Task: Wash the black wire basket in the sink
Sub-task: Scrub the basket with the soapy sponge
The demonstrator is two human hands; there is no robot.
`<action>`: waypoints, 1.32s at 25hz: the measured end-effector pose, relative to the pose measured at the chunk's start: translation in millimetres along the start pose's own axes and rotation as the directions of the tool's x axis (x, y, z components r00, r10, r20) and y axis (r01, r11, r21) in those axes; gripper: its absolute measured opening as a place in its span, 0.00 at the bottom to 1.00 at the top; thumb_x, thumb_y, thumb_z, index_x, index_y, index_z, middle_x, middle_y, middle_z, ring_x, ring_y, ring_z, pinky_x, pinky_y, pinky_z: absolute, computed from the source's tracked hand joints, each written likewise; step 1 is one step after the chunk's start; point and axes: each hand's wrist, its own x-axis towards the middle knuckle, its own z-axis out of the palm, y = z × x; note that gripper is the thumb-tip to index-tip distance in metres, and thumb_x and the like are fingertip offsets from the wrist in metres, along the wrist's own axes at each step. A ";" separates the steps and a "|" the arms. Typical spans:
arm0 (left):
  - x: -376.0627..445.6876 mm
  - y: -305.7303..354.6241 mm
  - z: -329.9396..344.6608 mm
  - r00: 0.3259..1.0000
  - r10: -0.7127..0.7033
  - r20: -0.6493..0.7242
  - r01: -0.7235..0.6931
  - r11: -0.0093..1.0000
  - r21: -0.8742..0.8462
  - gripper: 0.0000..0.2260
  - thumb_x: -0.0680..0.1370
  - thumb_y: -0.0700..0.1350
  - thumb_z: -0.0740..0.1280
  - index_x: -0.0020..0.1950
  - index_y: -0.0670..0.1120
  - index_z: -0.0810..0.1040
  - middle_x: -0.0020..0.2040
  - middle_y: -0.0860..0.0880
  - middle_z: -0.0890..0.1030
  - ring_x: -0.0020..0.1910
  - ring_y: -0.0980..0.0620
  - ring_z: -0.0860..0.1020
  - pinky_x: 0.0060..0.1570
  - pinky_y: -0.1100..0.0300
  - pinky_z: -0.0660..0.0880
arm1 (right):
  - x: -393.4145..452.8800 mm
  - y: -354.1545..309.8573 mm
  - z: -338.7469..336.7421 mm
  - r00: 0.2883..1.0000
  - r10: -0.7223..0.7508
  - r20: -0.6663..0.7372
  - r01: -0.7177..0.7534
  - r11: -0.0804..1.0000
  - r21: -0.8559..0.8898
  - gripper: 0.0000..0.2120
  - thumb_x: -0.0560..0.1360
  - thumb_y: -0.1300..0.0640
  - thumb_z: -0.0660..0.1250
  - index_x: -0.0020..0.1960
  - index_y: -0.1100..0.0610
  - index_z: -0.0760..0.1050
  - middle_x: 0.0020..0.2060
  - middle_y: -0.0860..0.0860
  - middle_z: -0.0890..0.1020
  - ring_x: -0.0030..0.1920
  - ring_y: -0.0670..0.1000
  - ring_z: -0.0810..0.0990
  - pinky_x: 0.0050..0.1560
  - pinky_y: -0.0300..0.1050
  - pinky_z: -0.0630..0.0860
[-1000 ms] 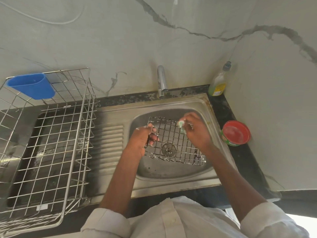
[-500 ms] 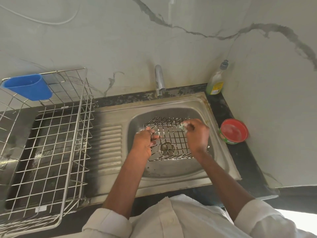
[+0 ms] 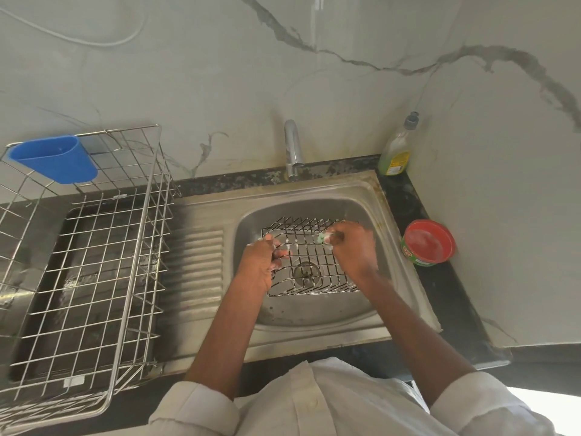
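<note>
We see the black wire basket [image 3: 309, 259], a small rectangular grid with low sides, lying inside the bowl of the stainless steel sink [image 3: 314, 335], directly over the round drain, with white suds clinging to several of its wires. Our left hand [image 3: 259, 265] grips the basket's left edge, the fingers curled round the wires there and flecked with foam. Our right hand [image 3: 355, 247] reaches over the basket's far right corner and pinches a small green and white scrubbing pad [image 3: 323, 237] between thumb and fingertips, pressing it against the upper wires. Both forearms come from rolled white shirt sleeves [image 3: 195, 410] at the near side of the sink. Behind the sink, a curved chrome tap [image 3: 292, 146] rises from the dark speckled stone counter [image 3: 440, 294] against the pale marble-veined wall. At the sink's far right corner stands a clear plastic bottle of yellow-green dish liquid [image 3: 396, 149] with a grey cap. To the right of the sink, on the counter, sits a round tub with a red top and green side [image 3: 429, 242]; we cannot tell what it holds. To the left of the sink bowl lies the ribbed steel draining board, and beyond it a large silver wire dish rack [image 3: 94, 262] stands on the counter. A blue plastic cutlery cup [image 3: 53, 158] hangs on the rack's far left rim.
</note>
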 end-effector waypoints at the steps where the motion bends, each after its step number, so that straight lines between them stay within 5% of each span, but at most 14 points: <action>1: -1.3 0.7 2.5 1.000 0.024 0.006 -0.024 1.000 0.014 0.08 0.88 0.39 0.60 0.51 0.40 0.76 0.42 0.45 0.79 0.28 0.57 0.77 0.18 0.68 0.60 | -0.5 -9.4 2.8 1.000 0.001 -0.016 0.000 1.000 0.021 0.11 0.79 0.67 0.69 0.54 0.53 0.86 0.51 0.49 0.86 0.41 0.43 0.82 0.43 0.37 0.80; 5: -6.4 2.3 10.3 0.997 0.072 0.002 -0.072 0.997 0.033 0.11 0.89 0.39 0.58 0.48 0.43 0.75 0.41 0.47 0.77 0.28 0.57 0.77 0.18 0.68 0.58 | -5.5 -50.5 17.3 0.992 -0.126 -0.002 0.126 0.987 0.100 0.16 0.79 0.71 0.66 0.57 0.54 0.85 0.50 0.45 0.80 0.44 0.36 0.77 0.41 0.22 0.72; 11: -7.3 3.6 7.1 0.998 0.058 -0.003 -0.058 0.998 0.019 0.11 0.88 0.40 0.60 0.48 0.42 0.76 0.36 0.48 0.80 0.32 0.55 0.76 0.18 0.68 0.59 | -2.7 -48.7 19.3 0.998 -0.022 -0.053 0.038 0.947 0.319 0.07 0.77 0.60 0.74 0.55 0.55 0.86 0.51 0.46 0.86 0.46 0.39 0.82 0.44 0.25 0.76; 15: -9.9 0.1 8.9 0.999 0.038 0.008 -0.038 0.999 0.036 0.09 0.88 0.39 0.60 0.50 0.42 0.75 0.45 0.46 0.79 0.31 0.56 0.78 0.17 0.68 0.61 | -3.2 -43.4 22.1 0.995 -0.043 -0.087 0.057 0.983 0.176 0.05 0.75 0.63 0.76 0.49 0.55 0.84 0.47 0.46 0.85 0.43 0.37 0.80 0.41 0.25 0.75; 19: -10.1 1.8 7.9 0.999 0.049 0.014 -0.049 0.998 0.025 0.08 0.88 0.40 0.61 0.51 0.41 0.76 0.45 0.46 0.80 0.32 0.56 0.79 0.18 0.68 0.62 | 2.2 -21.5 10.5 0.976 0.119 -0.184 -0.082 0.977 0.198 0.14 0.76 0.70 0.71 0.58 0.56 0.84 0.52 0.50 0.87 0.48 0.44 0.85 0.38 0.23 0.71; 22: -8.3 0.7 10.9 0.999 0.048 0.010 -0.048 0.999 0.020 0.08 0.88 0.41 0.60 0.54 0.40 0.76 0.44 0.46 0.79 0.27 0.58 0.78 0.18 0.68 0.62 | -4.6 -36.1 18.7 0.975 -0.074 -0.207 0.091 0.993 0.071 0.17 0.75 0.72 0.71 0.61 0.59 0.82 0.51 0.53 0.86 0.46 0.48 0.85 0.41 0.28 0.76; 25: -6.7 -0.9 12.7 0.997 0.065 0.047 -0.065 0.998 -0.008 0.09 0.89 0.41 0.59 0.53 0.41 0.77 0.37 0.48 0.80 0.24 0.59 0.77 0.18 0.68 0.59 | -11.3 -57.9 34.2 0.913 -0.376 -0.158 0.382 0.924 0.009 0.14 0.71 0.77 0.71 0.52 0.62 0.85 0.45 0.56 0.87 0.41 0.54 0.85 0.41 0.45 0.84; 27: -4.5 -1.5 8.8 0.996 0.070 0.049 -0.068 0.997 -0.027 0.08 0.89 0.40 0.59 0.57 0.40 0.77 0.39 0.48 0.78 0.25 0.59 0.77 0.18 0.68 0.59 | -7.7 -50.3 34.3 0.901 -0.415 -0.129 0.413 0.910 -0.044 0.14 0.71 0.77 0.72 0.50 0.61 0.85 0.43 0.54 0.86 0.40 0.51 0.84 0.41 0.36 0.80; 29: -3.4 -0.5 0.4 0.998 0.053 0.040 -0.052 0.998 -0.033 0.07 0.88 0.40 0.60 0.57 0.40 0.76 0.41 0.46 0.78 0.25 0.60 0.76 0.18 0.68 0.61 | 2.3 -21.0 23.2 0.939 -0.306 -0.158 0.300 0.952 -0.063 0.17 0.71 0.77 0.71 0.51 0.58 0.86 0.45 0.53 0.86 0.41 0.47 0.82 0.43 0.25 0.70; 33: -4.1 -0.8 -7.6 0.998 0.035 0.058 -0.033 0.999 -0.037 0.06 0.87 0.41 0.63 0.55 0.40 0.77 0.41 0.45 0.78 0.24 0.60 0.75 0.19 0.67 0.63 | 16.4 42.3 -16.3 0.953 0.126 -0.275 -0.139 0.990 -0.029 0.19 0.74 0.75 0.68 0.57 0.57 0.86 0.53 0.56 0.85 0.49 0.52 0.84 0.44 0.28 0.69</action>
